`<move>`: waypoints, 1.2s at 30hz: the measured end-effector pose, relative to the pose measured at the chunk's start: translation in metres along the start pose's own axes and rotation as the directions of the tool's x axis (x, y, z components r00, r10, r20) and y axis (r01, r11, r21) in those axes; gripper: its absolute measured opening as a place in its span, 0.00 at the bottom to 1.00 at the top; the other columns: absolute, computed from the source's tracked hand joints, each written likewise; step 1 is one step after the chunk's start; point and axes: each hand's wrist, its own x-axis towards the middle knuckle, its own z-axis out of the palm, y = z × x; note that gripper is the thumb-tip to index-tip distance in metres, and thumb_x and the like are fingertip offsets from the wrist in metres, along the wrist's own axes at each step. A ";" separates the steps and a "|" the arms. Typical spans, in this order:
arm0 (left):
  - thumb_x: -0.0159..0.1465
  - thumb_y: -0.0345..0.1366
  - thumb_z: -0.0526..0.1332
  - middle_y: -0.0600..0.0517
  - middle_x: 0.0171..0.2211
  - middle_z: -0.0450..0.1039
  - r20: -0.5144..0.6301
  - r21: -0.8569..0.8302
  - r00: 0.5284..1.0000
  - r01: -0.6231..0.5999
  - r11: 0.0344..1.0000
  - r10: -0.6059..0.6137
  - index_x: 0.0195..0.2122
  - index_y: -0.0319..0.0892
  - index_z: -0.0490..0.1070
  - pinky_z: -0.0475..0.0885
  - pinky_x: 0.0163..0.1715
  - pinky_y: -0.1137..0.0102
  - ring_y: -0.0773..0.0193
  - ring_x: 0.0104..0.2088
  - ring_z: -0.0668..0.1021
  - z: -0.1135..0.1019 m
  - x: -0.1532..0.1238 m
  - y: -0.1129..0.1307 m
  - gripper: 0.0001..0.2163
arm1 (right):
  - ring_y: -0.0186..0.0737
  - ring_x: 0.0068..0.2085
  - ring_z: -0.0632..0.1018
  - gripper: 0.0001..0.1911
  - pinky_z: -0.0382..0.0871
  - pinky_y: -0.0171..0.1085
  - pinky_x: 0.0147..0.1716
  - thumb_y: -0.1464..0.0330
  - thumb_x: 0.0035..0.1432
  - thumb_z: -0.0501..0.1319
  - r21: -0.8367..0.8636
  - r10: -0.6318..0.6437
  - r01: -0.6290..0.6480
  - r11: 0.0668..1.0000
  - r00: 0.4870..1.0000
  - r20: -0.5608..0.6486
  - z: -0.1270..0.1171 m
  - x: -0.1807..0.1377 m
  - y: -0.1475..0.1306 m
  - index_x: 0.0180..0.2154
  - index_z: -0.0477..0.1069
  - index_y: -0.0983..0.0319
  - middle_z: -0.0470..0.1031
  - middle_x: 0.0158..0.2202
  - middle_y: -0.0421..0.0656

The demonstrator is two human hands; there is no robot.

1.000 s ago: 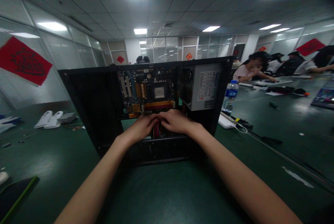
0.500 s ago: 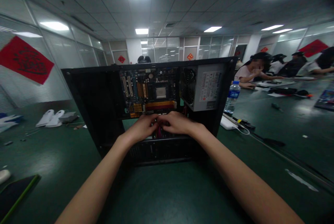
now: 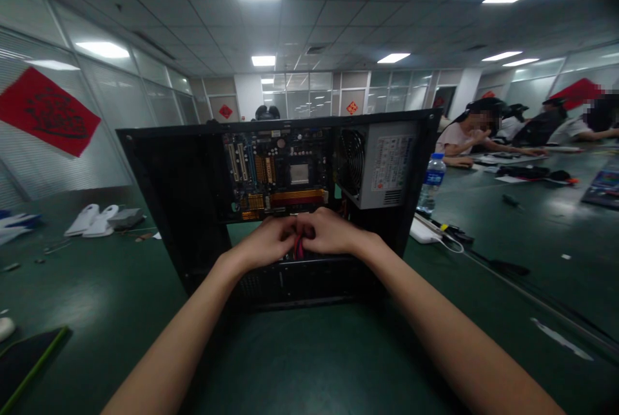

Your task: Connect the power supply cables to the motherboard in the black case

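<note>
A black computer case [image 3: 169,176] stands on the green table with its side open towards me. Inside it sit a motherboard [image 3: 283,164] and, at the upper right, a grey power supply [image 3: 387,164] with a fan. Just below the motherboard, my left hand [image 3: 271,241] and my right hand [image 3: 329,232] meet with fingers bent inward. Between them runs a bundle of red and dark cables [image 3: 298,247], which both hands pinch. The fingertips and the upper end of the bundle are partly hidden.
A water bottle [image 3: 432,183] and a white device with a cable [image 3: 425,229] stand right of the case. White slippers [image 3: 99,220] and a grey box [image 3: 126,218] lie to the left. A black mat [image 3: 29,363] is at the near left. Other people [image 3: 471,128] sit at the far right.
Both hands stay together at the cables and have shifted very slightly. A little more of the red cable bundle shows beneath the fingers. The case stands as before.
</note>
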 end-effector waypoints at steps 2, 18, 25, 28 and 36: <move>0.65 0.33 0.57 0.48 0.42 0.82 -0.028 0.014 1.000 0.009 1.000 -0.009 0.44 0.42 0.76 0.73 0.42 0.66 0.56 0.40 0.82 -0.001 -0.001 0.004 0.10 | 0.32 0.28 0.73 0.05 0.57 0.31 0.29 0.74 0.55 0.64 0.023 -0.011 0.012 1.000 0.999 -0.031 0.000 -0.001 0.000 0.36 0.76 0.64 0.75 0.27 0.37; 0.69 0.35 0.54 0.48 0.40 0.84 0.044 0.122 0.997 0.064 0.990 -0.070 0.42 0.43 0.81 0.70 0.39 0.66 0.56 0.39 0.82 0.003 -0.001 0.003 0.14 | 0.42 0.39 0.82 0.13 0.66 0.34 0.33 0.70 0.63 0.61 -0.151 0.334 -0.298 0.942 0.831 0.445 0.002 -0.002 0.005 0.45 0.83 0.63 0.84 0.42 0.49; 0.69 0.35 0.54 0.48 0.41 0.84 0.063 0.110 0.994 0.086 0.990 -0.094 0.44 0.42 0.81 0.71 0.40 0.65 0.56 0.41 0.83 0.002 -0.001 0.006 0.14 | 0.47 0.46 0.84 0.15 0.72 0.36 0.34 0.69 0.63 0.63 -0.387 0.523 -0.360 0.849 0.677 0.518 0.001 -0.002 0.006 0.50 0.82 0.61 0.83 0.50 0.51; 0.69 0.35 0.54 0.48 0.39 0.84 0.073 0.101 0.992 0.096 0.990 -0.103 0.44 0.42 0.81 0.71 0.39 0.66 0.56 0.39 0.82 0.002 -0.002 0.007 0.15 | 0.49 0.45 0.85 0.16 0.72 0.37 0.33 0.72 0.62 0.63 -0.392 0.515 -0.350 0.851 0.704 0.489 0.003 -0.003 0.009 0.50 0.81 0.62 0.83 0.49 0.53; 0.69 0.35 0.54 0.49 0.43 0.84 0.066 0.111 0.993 0.086 0.990 -0.094 0.45 0.43 0.81 0.71 0.41 0.66 0.56 0.41 0.82 0.002 -0.001 0.004 0.14 | 0.51 0.47 0.84 0.21 0.69 0.35 0.32 0.76 0.56 0.65 -0.277 0.439 -0.348 0.896 0.791 0.426 0.000 -0.005 0.008 0.52 0.79 0.69 0.82 0.50 0.58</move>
